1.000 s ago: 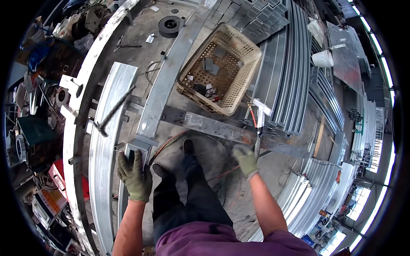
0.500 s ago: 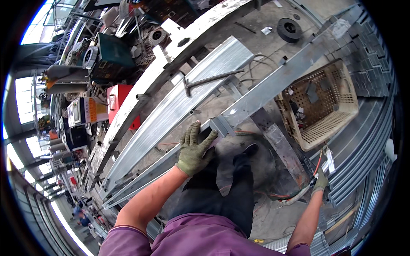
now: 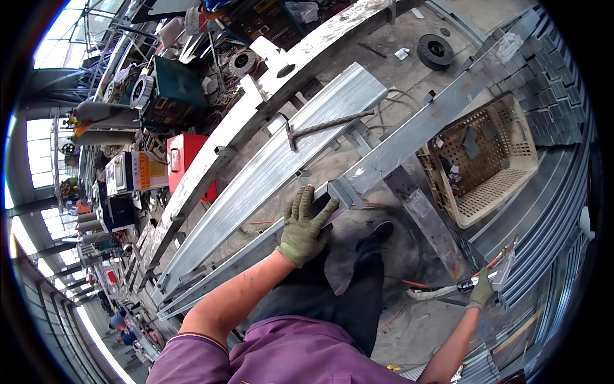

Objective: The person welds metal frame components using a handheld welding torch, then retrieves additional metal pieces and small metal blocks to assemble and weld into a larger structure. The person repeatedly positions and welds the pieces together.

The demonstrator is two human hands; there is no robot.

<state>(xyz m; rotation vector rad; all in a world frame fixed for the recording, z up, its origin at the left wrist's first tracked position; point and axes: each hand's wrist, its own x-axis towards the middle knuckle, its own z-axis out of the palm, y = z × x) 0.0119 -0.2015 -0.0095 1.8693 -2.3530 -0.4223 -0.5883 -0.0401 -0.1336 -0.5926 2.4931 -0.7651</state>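
Note:
My left hand (image 3: 304, 225), in an olive-green work glove, lies with fingers spread on a long grey steel beam (image 3: 400, 144). Just beyond its fingertips, a small angled metal bracket (image 3: 345, 192) sits against the beam. Far to the right, my gloved right hand (image 3: 481, 292) is closed around what looks like a welding torch (image 3: 470, 282), with a pale cable and an orange-red front part. A short silvery metal piece (image 3: 505, 271) is beside that hand; whether the fingers grip it too is hidden. A hammer (image 3: 329, 123) rests on a wide galvanized channel (image 3: 281, 157) ahead.
A beige perforated crate (image 3: 531, 150) with metal scraps stands right of the beam. Stacked steel profiles (image 3: 543, 221) fill the right side. A whitish beam (image 3: 211, 121) crosses the left, near a red box (image 3: 182, 160). A black wire spool (image 3: 435, 51) lies farther off.
My right hand has come closer to me, and the torch and silvery piece have moved nearer with it. My left hand stays on the beam; the view has shifted slightly.

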